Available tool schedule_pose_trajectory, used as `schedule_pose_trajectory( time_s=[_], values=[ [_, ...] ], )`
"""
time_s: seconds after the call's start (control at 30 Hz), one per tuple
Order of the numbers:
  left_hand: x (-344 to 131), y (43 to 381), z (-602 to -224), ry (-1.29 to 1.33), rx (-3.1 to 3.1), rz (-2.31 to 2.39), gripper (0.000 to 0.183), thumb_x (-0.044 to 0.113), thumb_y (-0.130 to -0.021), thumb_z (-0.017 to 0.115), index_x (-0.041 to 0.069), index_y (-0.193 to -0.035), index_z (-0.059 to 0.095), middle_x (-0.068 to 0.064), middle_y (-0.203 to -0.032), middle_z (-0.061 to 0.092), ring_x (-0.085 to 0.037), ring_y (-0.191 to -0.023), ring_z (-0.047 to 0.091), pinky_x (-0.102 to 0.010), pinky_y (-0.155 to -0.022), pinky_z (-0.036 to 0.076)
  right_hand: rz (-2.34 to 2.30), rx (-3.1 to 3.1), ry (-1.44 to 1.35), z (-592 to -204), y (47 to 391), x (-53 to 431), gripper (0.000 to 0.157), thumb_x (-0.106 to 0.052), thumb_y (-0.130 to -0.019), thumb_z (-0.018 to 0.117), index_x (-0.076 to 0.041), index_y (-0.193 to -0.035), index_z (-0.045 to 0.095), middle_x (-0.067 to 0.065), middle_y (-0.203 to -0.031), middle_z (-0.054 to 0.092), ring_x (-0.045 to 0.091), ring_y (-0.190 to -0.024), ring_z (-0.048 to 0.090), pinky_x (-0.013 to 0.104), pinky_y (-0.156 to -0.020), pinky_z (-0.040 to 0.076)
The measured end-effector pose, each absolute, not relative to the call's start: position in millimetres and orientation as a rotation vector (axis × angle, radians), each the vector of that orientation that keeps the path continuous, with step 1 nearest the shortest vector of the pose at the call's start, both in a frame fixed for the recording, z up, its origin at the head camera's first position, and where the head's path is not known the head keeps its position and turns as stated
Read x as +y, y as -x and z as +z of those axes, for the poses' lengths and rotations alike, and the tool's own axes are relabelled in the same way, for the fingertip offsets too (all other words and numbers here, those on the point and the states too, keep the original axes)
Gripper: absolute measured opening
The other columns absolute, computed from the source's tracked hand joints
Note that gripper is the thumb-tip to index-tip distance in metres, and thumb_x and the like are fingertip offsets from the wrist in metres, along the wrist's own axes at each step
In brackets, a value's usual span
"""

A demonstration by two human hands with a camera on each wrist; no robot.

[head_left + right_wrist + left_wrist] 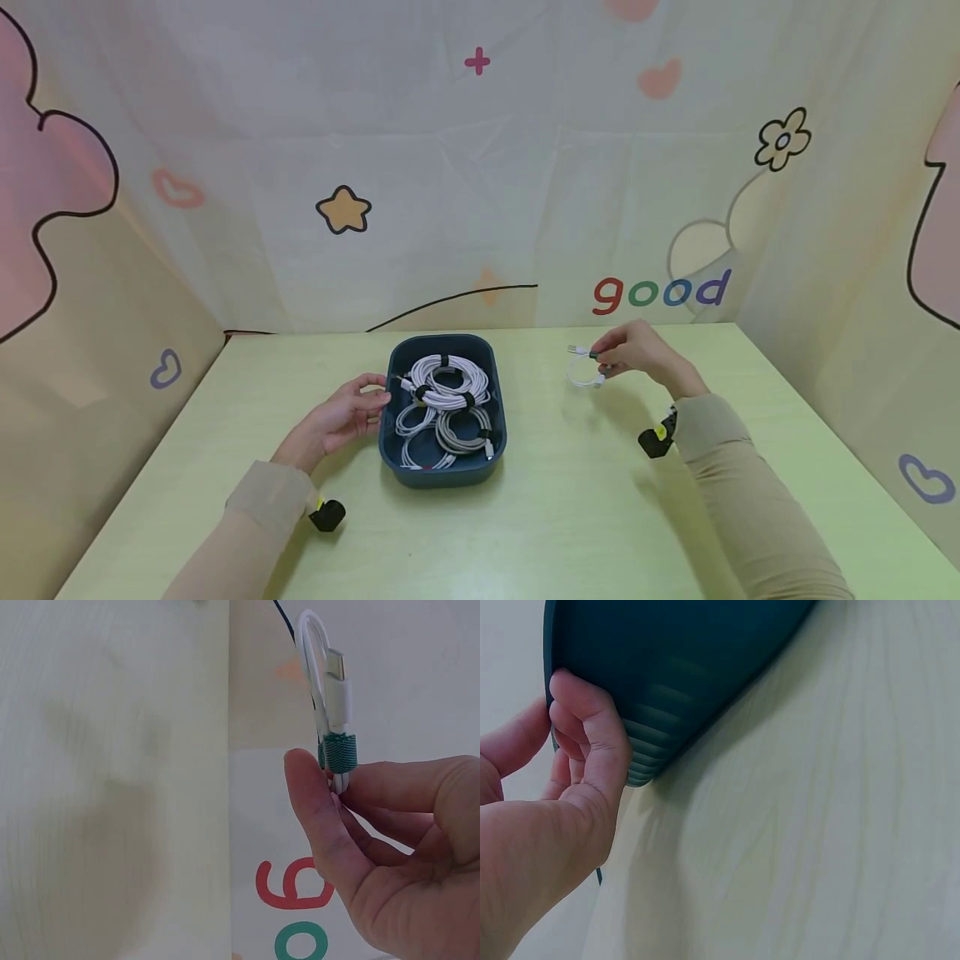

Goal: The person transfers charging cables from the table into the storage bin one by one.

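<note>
A dark blue plastic bin (442, 478) stands on the table, holding several coiled white and grey cables (450, 383) fastened with dark ties. My left hand (351, 415) grips the bin's left side at the rim. In the left wrist view, that hand's curled fingers (592, 727) lie against the ribbed outer wall, thumb by the rim. Right of the bin, my right hand (636, 352) pinches a short looped white charging cable (581, 382) above the table. The right wrist view shows its metal plug (337, 667) and a green tie (341, 754) just above the fingertips.
The pale wooden table (555, 517) is bounded by a printed cloth (420, 150) at the back and both sides. Dark wrist-camera parts (327, 515) hang by each cuff, the right one (656, 442) over the table's right part.
</note>
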State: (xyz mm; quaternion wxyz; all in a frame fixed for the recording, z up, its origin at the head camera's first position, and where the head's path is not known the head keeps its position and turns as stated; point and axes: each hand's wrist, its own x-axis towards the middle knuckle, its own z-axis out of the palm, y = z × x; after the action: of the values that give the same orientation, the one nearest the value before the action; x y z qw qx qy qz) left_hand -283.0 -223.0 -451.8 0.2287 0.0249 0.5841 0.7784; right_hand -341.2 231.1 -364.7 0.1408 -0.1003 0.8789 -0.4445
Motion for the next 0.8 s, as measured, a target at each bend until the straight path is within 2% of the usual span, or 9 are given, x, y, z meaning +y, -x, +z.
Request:
schedule_pose_trajectory(
  time_s=[0.1,0.3,0.8],
  values=[
    [-223.0,282.7,-451.9,-0.074,1.603,2.145,0.026,0.003,-0.098,0.05,0.014,-0.118,0.038,0.001,-0.09,0.061,-0.01,-0.071,0.062,-0.025,-0.068,0.055,-1.283,2.538,0.293,-361.5,340.4,222.6,0.025,0.001,-0.091,0.059,0.013,-0.113,0.06,0.017,-0.092,0.069,0.016,-0.075,0.067,0.04,-0.081,0.058],
    [-222.4,282.9,-451.3,-0.072,1.601,2.147,0.026,0.002,-0.098,0.049,0.014,-0.118,0.038,0.002,-0.09,0.061,-0.01,-0.07,0.062,-0.025,-0.068,0.055,-1.295,2.534,0.311,-355.3,338.7,205.0,0.024,0.0,-0.091,0.06,0.012,-0.112,0.061,0.018,-0.094,0.068,0.017,-0.074,0.067,0.035,-0.078,0.058],
    [-223.3,282.1,-451.3,-0.09,1.606,2.141,0.025,0.003,-0.098,0.049,0.014,-0.117,0.038,0.002,-0.09,0.061,-0.009,-0.07,0.061,-0.025,-0.068,0.055,-1.293,2.496,0.346,-353.3,338.7,167.5,0.023,0.0,-0.09,0.062,0.01,-0.111,0.063,0.026,-0.099,0.067,0.016,-0.072,0.066,0.035,-0.079,0.058]
  ],
)
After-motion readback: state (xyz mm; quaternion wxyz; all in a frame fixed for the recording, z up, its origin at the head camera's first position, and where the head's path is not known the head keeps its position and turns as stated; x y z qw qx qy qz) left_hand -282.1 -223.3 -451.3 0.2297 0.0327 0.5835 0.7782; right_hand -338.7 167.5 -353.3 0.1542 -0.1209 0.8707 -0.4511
